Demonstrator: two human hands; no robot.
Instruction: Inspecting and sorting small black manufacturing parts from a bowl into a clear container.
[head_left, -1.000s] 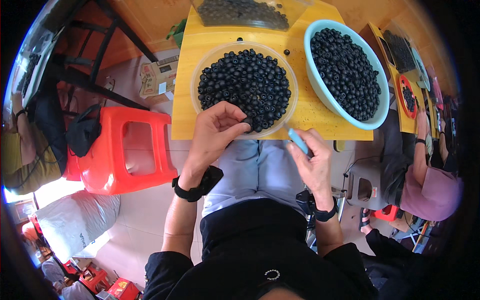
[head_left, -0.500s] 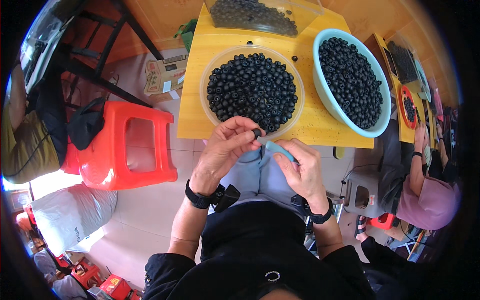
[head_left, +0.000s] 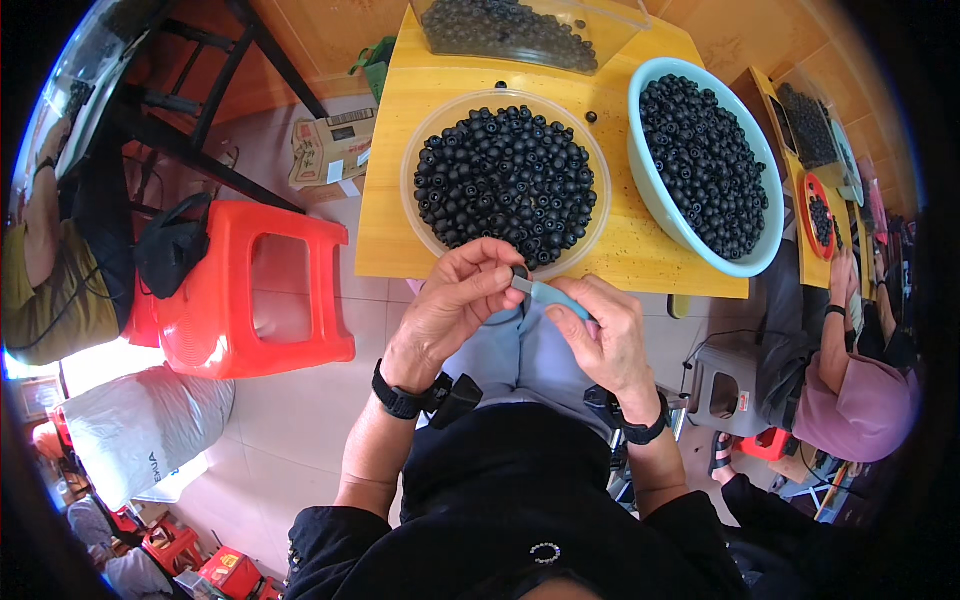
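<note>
Between the thumb and fingertips of my left hand (head_left: 460, 290) is a small round black part (head_left: 519, 271), seemingly with a hole in it. My right hand (head_left: 608, 330) is wrapped round the light blue handle of a small knife (head_left: 550, 296). Its short blade points left and lies against the black part, close to my left thumb. Both hands are above my lap at the table's near edge. Just beyond them, a shallow clear round tray (head_left: 408, 205) holds a heap of similar black parts, many showing holes.
A light blue basin (head_left: 637, 165) full of black parts stands right on the yellow table (head_left: 400, 130). A clear bin (head_left: 520, 35) with more is at the back. One loose part (head_left: 591, 117) lies between. A red stool (head_left: 215, 300) stands left; people sit on both sides.
The knife blade has turned and shows more of its flat side at the black part. Both hands stay almost where they were.
</note>
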